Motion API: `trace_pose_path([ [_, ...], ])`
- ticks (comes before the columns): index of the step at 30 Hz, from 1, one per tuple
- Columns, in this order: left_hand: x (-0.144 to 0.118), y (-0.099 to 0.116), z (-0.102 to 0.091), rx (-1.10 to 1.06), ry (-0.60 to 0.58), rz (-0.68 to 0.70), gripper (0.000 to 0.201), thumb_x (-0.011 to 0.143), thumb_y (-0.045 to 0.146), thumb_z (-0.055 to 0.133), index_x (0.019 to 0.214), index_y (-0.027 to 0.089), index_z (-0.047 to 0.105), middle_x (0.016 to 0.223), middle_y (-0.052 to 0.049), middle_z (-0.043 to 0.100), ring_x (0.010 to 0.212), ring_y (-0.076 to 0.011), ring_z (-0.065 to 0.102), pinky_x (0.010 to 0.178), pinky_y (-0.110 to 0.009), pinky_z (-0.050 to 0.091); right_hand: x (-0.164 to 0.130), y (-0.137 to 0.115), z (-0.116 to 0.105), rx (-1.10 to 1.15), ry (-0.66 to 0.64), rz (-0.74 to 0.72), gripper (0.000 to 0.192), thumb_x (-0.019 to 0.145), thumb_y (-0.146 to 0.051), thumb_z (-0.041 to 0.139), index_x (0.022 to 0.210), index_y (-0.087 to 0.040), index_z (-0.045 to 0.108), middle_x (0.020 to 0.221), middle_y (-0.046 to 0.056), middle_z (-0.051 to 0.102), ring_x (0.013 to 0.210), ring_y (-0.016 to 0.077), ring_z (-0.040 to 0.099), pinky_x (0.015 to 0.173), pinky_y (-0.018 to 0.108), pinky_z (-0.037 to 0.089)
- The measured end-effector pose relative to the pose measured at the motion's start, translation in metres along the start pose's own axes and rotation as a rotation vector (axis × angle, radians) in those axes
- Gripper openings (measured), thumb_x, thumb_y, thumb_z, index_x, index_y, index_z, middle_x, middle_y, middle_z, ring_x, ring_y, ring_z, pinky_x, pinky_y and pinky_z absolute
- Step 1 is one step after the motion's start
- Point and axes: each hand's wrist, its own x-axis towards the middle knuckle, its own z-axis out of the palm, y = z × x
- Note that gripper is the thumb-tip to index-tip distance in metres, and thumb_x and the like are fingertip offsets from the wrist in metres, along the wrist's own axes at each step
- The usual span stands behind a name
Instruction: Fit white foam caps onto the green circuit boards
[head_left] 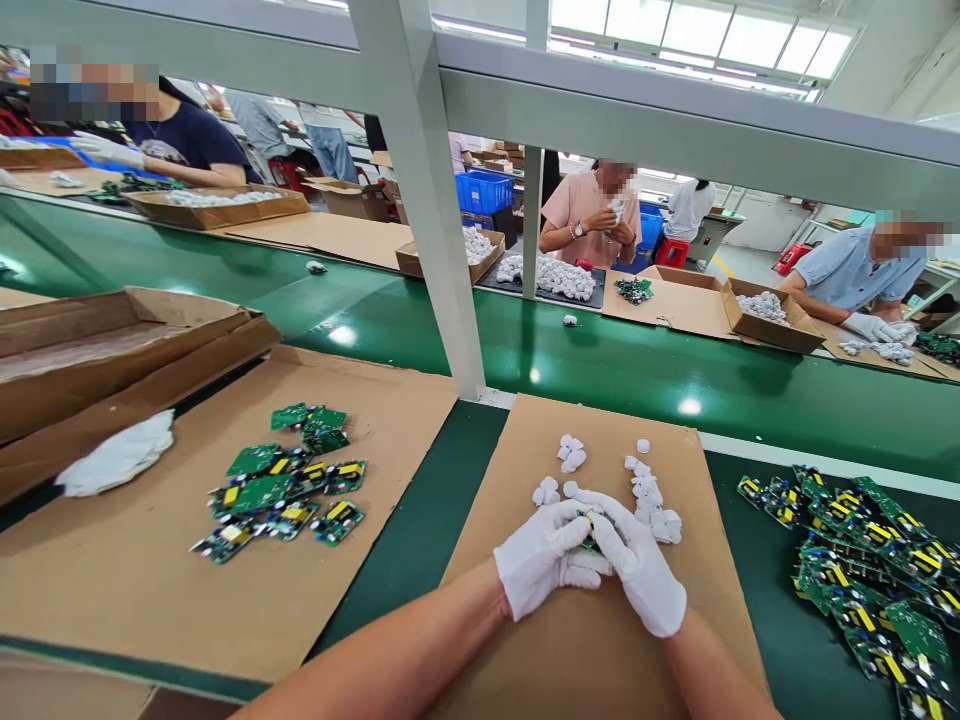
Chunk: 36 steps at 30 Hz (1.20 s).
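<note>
Two white-gloved hands meet over a cardboard sheet (592, 650); the left hand (544, 558) and right hand (637, 560) press together, fingers curled and pinching a small green circuit board (590, 530) between the fingertips, mostly hidden by the gloves; just beyond the fingers lie loose white plastic pieces (651, 495); well off to the left of the fingers sits a cluster of green boards (281, 490); to the right, a larger heap of boards (870, 570).

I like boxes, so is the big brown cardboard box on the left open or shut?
Open. The big brown cardboard box has its flaps folded outward and its pale inside shows; what it holds cannot be told.
</note>
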Motion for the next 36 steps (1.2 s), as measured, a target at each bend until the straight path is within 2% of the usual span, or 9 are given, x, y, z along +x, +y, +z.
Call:
trace_pose_path([
  [5,0.000,0.003,0.000,-0.002,-0.049,-0.008,0.034,0.069,0.039,0.071,0.089,0.015,0.058,0.080,-0.002,0.058,0.069,-0.0145,0.065,0.057,-0.021,0.049,0.001,-0.003,-0.004,0.064,-0.059,0.006,0.044,0.086,-0.049,0.049,0.121,-0.024,0.055,0.131,0.006,0.053,0.122,0.0236,0.047,0.104,0.041,0.036],
  [12,0.002,-0.001,-0.006,0.095,-0.012,-0.020,0.033,0.072,0.039,0.068,0.093,0.015,0.058,0.079,-0.006,0.064,0.067,-0.0142,0.065,0.060,-0.023,0.050,-0.002,0.004,0.006,-0.053,0.080,-0.001,0.041,0.083,-0.046,0.055,0.117,-0.023,0.057,0.127,0.008,0.057,0.119,0.0245,0.050,0.101,0.042,0.040],
  [15,0.002,0.005,-0.002,0.086,0.005,-0.011,0.035,0.070,0.035,0.071,0.098,0.017,0.060,0.081,-0.004,0.061,0.065,-0.0125,0.063,0.058,-0.022,0.049,-0.001,0.011,0.004,0.078,0.063,0.042,0.048,0.084,-0.048,0.052,0.125,-0.023,0.050,0.130,0.008,0.054,0.121,0.0243,0.048,0.100,0.042,0.041],
  [18,0.000,0.013,0.004,0.084,-0.028,0.006,0.039,0.071,0.033,0.071,0.105,0.019,0.060,0.085,-0.004,0.060,0.068,-0.0119,0.062,0.059,-0.022,0.048,0.001,0.012,0.003,0.211,0.049,0.054,0.052,0.086,-0.054,0.044,0.128,-0.023,0.047,0.131,0.008,0.054,0.121,0.0243,0.048,0.097,0.041,0.044],
  [21,-0.001,0.016,0.006,0.136,-0.035,0.011,0.039,0.074,0.035,0.067,0.107,0.017,0.059,0.089,-0.007,0.063,0.077,-0.0165,0.064,0.066,-0.026,0.050,0.003,0.006,0.006,0.120,0.008,0.019,0.042,0.086,-0.048,0.049,0.118,-0.022,0.056,0.123,0.007,0.060,0.112,0.0234,0.055,0.093,0.037,0.046],
  [26,0.001,0.012,0.003,0.251,0.088,0.061,0.042,0.072,0.033,0.069,0.108,0.017,0.057,0.085,-0.008,0.065,0.074,-0.0175,0.065,0.060,-0.025,0.052,0.003,-0.001,0.009,0.009,0.020,-0.027,0.036,0.087,-0.046,0.048,0.111,-0.022,0.062,0.111,0.005,0.066,0.105,0.0226,0.058,0.093,0.037,0.045],
  [30,0.000,0.017,0.006,0.246,-0.024,0.033,0.032,0.073,0.036,0.068,0.094,0.014,0.060,0.078,-0.005,0.060,0.063,-0.0104,0.059,0.054,-0.020,0.048,0.005,0.000,0.005,0.103,-0.035,-0.005,0.044,0.087,-0.053,0.041,0.108,-0.023,0.064,0.107,0.004,0.067,0.103,0.0223,0.059,0.091,0.036,0.046],
  [32,0.000,0.019,0.007,0.233,-0.059,0.033,0.031,0.074,0.038,0.066,0.095,0.016,0.060,0.080,-0.004,0.059,0.064,-0.0093,0.058,0.054,-0.019,0.048,0.006,-0.001,0.005,0.095,-0.038,-0.016,0.043,0.087,-0.053,0.041,0.109,-0.023,0.064,0.105,0.004,0.068,0.099,0.0216,0.060,0.088,0.034,0.047],
  [36,0.002,0.016,0.006,0.418,0.008,0.083,0.031,0.075,0.038,0.064,0.093,0.012,0.063,0.076,-0.007,0.062,0.069,-0.0140,0.060,0.051,-0.019,0.049,0.005,-0.003,0.008,-0.022,-0.003,0.000,0.041,0.087,-0.047,0.045,0.115,-0.022,0.061,0.097,0.004,0.070,0.083,0.0196,0.063,0.076,0.032,0.052],
])
